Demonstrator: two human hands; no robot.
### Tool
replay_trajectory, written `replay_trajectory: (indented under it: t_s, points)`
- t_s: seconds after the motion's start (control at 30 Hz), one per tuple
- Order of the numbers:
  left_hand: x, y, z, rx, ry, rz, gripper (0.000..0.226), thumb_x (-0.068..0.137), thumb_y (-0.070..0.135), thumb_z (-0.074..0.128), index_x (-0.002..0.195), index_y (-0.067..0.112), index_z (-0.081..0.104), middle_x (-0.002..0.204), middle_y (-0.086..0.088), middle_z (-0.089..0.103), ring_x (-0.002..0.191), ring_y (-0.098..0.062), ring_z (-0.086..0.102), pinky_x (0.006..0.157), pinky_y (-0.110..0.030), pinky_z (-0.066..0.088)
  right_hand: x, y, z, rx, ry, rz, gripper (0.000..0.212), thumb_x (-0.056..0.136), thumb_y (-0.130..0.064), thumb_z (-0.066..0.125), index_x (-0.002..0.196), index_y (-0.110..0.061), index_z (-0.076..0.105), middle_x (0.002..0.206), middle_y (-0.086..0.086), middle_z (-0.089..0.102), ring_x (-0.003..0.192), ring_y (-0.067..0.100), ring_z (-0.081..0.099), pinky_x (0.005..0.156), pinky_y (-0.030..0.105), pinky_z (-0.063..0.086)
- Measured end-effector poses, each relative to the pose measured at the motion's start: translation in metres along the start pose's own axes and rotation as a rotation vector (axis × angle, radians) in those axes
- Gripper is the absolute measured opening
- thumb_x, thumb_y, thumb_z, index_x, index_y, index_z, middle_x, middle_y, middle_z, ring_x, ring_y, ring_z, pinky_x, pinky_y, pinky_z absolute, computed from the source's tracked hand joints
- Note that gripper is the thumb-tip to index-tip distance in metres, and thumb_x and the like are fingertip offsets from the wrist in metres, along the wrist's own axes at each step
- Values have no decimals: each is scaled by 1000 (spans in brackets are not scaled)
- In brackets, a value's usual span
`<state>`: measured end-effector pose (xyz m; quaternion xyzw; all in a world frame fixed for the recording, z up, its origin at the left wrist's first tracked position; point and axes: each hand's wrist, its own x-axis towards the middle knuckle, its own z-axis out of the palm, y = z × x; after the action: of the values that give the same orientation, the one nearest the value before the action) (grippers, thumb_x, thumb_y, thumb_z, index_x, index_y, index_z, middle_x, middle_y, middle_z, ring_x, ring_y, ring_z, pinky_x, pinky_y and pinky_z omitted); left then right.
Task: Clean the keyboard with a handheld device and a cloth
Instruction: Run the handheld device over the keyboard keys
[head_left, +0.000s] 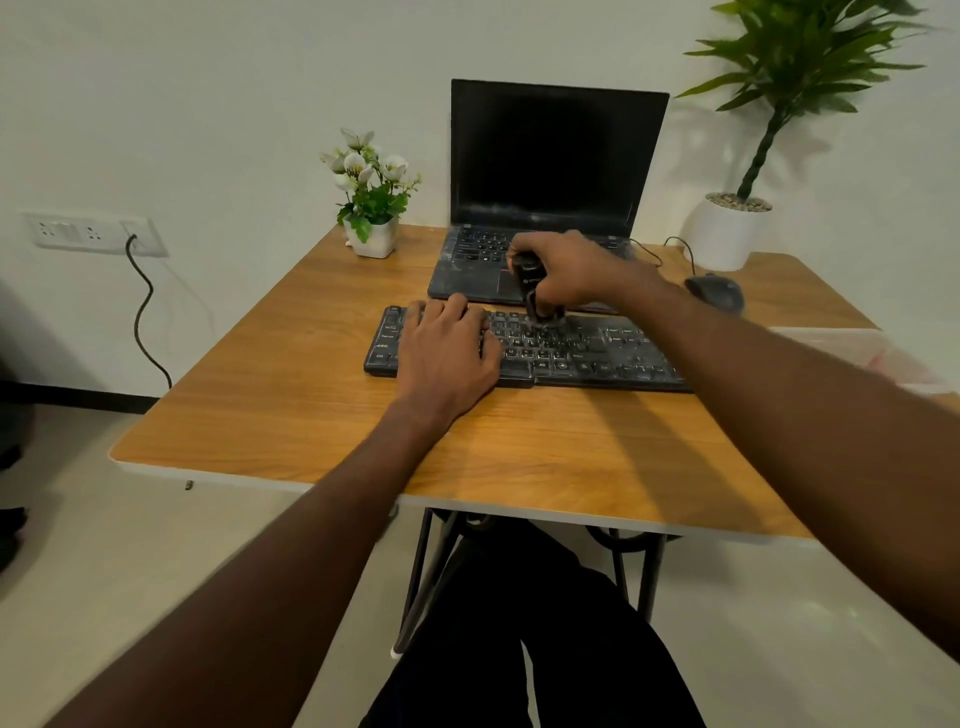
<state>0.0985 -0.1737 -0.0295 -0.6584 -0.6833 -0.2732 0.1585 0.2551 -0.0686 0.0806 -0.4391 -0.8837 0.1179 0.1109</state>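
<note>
I am sitting with my dark-trousered legs (545, 649) under the near edge of the wooden bench (322, 415), its black metal legs standing on a pale floor (130, 571). I am resting my left hand (447, 348) flat on the left part of the dusty black keyboard (613, 353), fingers spread and relaxed over the keys. The keyboard is lying across the middle of the bench. My right hand (576, 273) is gripping the black handheld device (535, 291) upright, its lower end touching the keys just right of my left hand. Beyond it an open laptop (550, 171) with a dark screen is sitting at the far edge, a mouse (714, 292) to its right, a small flower pot (371, 208) at the far left corner, and a leafy plant (779, 104) in a white pot at the far right corner. A cable is hanging from a wall socket (88, 234).
</note>
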Motion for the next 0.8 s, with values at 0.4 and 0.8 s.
replay_trajectory:
  t_s: [0.4,0.8]
  points:
    - [1,1,-1,2,7,5,36,102,40,45,106,16,72,109,-6,66,106,-28,59,113,-50,39,-16,10,8,89,194,-35,64,81,-6,78,133,-31,49,126,5,55,115,24,53,81,37,56]
    - [0,-2,0,-29,15,-6,34,102,37,48,105,14,72,106,-7,64,103,-27,58,111,-48,40,-45,42,7,105,237,17,66,82,-5,79,134,-32,47,128,12,57,109,26,57,70,30,55]
